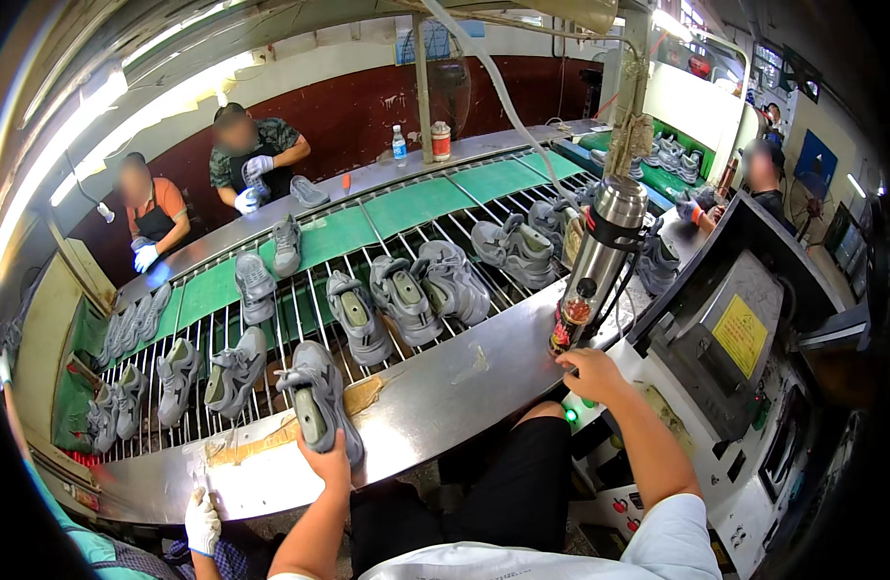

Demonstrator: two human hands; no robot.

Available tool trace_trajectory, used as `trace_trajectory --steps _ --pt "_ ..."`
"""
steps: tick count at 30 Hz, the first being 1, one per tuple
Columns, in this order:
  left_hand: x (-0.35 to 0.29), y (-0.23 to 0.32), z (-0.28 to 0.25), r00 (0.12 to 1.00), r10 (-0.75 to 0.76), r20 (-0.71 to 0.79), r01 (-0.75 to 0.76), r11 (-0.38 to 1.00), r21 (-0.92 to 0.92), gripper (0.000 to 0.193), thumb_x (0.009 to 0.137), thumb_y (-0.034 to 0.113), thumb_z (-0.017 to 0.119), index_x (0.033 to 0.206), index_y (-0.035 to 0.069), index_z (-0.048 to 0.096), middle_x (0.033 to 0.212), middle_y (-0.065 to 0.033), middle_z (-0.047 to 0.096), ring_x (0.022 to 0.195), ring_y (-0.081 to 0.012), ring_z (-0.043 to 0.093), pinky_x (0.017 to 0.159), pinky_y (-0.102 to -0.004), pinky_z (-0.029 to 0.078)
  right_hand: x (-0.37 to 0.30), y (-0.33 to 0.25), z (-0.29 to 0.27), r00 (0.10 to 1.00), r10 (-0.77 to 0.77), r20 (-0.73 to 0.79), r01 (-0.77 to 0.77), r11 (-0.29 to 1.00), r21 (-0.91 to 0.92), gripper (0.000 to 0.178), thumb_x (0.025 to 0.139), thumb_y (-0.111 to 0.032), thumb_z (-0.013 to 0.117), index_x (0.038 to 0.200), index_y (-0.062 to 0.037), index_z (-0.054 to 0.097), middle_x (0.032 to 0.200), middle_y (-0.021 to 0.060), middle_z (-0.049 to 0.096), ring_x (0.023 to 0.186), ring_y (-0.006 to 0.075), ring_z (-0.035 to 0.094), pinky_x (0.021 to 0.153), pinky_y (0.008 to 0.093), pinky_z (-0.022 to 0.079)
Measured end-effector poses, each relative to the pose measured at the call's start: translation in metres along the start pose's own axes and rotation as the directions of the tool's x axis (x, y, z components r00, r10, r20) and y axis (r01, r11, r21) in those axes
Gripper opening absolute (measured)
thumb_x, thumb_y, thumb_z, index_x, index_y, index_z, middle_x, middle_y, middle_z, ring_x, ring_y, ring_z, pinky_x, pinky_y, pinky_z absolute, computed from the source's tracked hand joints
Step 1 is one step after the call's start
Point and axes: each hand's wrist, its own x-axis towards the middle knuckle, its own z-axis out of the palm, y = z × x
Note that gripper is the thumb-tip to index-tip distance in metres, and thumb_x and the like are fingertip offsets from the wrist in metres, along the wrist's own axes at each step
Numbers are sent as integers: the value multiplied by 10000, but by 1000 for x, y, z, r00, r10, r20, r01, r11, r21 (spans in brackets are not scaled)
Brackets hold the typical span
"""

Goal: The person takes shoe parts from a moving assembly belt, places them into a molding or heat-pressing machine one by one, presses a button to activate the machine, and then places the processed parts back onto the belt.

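The near bench (pixel 445 416) is smooth, glossy metal, marred by a rough, papery brown patch (pixel 261 443). The nearest grey shoe (pixel 324 391) looks like matt cloth. At right, the flask (pixel 592 256) is shiny metal; the far green belt (pixel 421 208) appears smooth and matt.

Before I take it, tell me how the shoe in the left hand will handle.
The shoe is probably light for its size, as only the left hand is on it. It likely yields when squeezed, since it looks padded around its opening. It seems unlikely to roll, being long rather than round.
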Motion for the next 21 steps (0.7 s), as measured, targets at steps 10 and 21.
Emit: trace_trajectory --steps 10,21 --pt "143 -15 113 994 -79 81 48 943 329 944 623 334 838 1375 20 362 1305 -219 488 1209 -330 489 1001 -402 396 -11 31 3 1000 -29 13 28 999 45 169 686 -106 622 841 -55 670 738 101 653 720 296 628 670 396 489" --pt "131 -11 105 956 -250 156 22 589 808 1027 650 554 733 1417 46 274 1294 -211 509 1209 -355 487 1037 -470 337 -16 35 7 983 -19 185 56 978 -200 206 726 -235 596 868 -99 658 838 63 658 869 251 616 827 374 413"
